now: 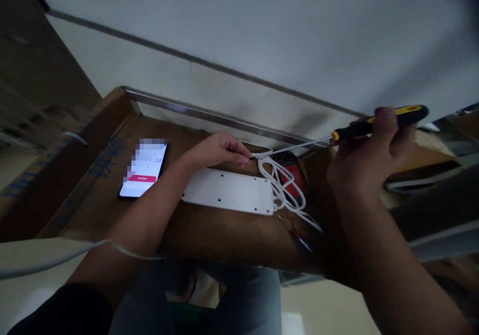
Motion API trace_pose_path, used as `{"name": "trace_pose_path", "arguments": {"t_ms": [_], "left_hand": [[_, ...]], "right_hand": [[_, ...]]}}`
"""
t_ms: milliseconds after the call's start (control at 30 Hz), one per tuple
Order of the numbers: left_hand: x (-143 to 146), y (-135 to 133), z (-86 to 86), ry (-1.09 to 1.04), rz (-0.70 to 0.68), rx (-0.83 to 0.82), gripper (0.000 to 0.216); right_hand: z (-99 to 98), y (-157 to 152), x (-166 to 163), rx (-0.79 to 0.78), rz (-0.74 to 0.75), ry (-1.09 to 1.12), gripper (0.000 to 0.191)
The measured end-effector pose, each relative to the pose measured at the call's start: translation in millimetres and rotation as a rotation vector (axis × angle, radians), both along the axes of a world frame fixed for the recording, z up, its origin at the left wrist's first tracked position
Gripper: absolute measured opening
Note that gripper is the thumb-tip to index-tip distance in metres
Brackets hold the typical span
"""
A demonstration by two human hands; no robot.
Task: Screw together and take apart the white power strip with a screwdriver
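Note:
My right hand (368, 150) is wrapped round the black and yellow handle of a long screwdriver (299, 146), raised at the right. Its shaft slants down to the left, and its dark tip meets the fingertips of my left hand (224, 150). Those fingers are pinched together; whatever small thing lies between them is hidden. Just below my left hand, a white power strip (235, 191) lies with its flat back up, several dark screw holes showing. Its white cord (279, 178) is looped at the right end.
On the left of the cardboard surface (220, 230) lies a lit phone (144, 170). A red and black object (294, 180) sits behind the cord. Thin tweezers-like tools (299, 238) lie near the front edge. A pale panel (224, 85) rises behind; a white cable (56, 265) crosses my left forearm.

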State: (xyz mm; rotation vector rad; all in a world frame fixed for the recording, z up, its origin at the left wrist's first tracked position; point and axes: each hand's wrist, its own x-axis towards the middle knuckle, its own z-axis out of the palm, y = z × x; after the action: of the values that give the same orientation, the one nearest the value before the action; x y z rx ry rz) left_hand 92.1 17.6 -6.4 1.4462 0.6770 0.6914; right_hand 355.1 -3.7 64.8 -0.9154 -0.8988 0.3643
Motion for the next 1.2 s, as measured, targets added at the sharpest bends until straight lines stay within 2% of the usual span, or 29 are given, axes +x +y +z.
{"name": "trace_pose_path", "arguments": {"t_ms": [267, 500, 700, 900, 1033, 1200], "left_hand": [[4.8, -0.3, -1.5, -0.050, 0.103, 0.033, 0.027], [7.4, -0.6, -1.6, -0.140, 0.194, -0.022, 0.020], [10.0, 1.4, -7.4, -0.165, 0.272, 0.014, 0.025], [11.3, 0.1, -5.8, -0.233, 0.385, 0.127, 0.024], [11.6, 2.2, -6.4, -0.300, 0.420, 0.216, 0.030], [11.3, 1.6, -5.7, -0.214, 0.374, 0.253, 0.036]], "right_hand": [[1.1, 2.2, 3.8, 0.011, -0.003, 0.039, 0.050], [-1.3, 3.2, 3.0, 0.037, 0.013, 0.061, 0.041], [-2.9, 3.4, 1.3, 0.039, 0.014, 0.055, 0.045], [-4.0, 0.7, 2.3, -0.057, 0.045, 0.061, 0.059], [-4.6, 1.6, 5.4, -0.142, 0.083, 0.078, 0.059], [-6.1, 5.2, 10.9, -0.190, 0.095, 0.082, 0.053]]}}
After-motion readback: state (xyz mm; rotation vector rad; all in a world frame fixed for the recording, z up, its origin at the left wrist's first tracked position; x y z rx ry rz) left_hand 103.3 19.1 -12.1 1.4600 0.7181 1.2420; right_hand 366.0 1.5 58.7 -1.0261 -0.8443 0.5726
